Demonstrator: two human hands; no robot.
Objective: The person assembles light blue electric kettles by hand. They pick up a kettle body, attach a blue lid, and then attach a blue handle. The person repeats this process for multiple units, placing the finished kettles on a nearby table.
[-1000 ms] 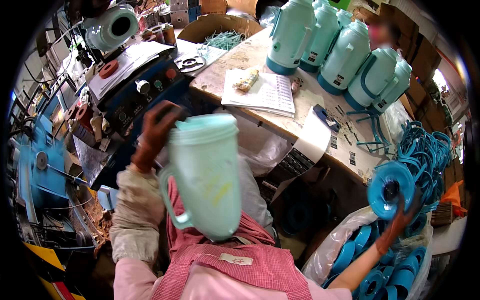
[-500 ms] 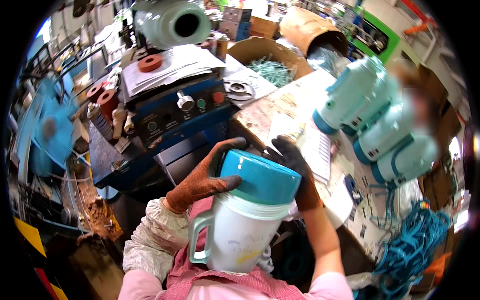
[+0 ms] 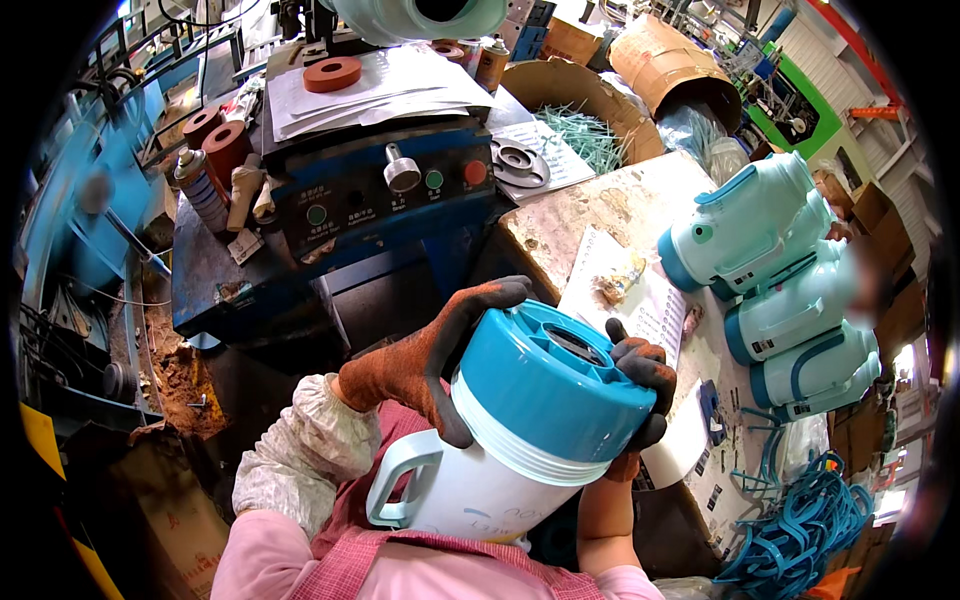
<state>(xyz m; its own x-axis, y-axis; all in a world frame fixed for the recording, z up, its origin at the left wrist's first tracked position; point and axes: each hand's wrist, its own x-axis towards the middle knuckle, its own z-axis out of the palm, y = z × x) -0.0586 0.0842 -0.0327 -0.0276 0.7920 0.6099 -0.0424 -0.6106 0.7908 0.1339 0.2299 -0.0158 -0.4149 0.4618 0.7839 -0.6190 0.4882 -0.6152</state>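
A pale mint-white plastic jug point(image 3: 470, 490) with a side handle rests tilted against my chest, its end covered by a round blue cap point(image 3: 550, 385) with a dark hole in the middle. My left hand point(image 3: 430, 350), in an orange-brown work glove, grips the cap's left edge and the jug's body. My right hand point(image 3: 640, 385), in a dark glove, clasps the cap's right edge. Both forearms come up from the lower edge, over a pink checked apron.
A blue machine point(image 3: 380, 190) with knobs, coloured buttons and papers on top stands ahead. To the right, a worn worktable point(image 3: 590, 215) carries sheets of paper and several finished jugs point(image 3: 760, 250). Cardboard boxes point(image 3: 580, 110) sit behind; blue rings point(image 3: 800, 530) lie at lower right.
The blue cap, a second ago in my right hand by the ring pile, now sits on the jug. The jug has tipped toward the table and both hands clasp the cap.
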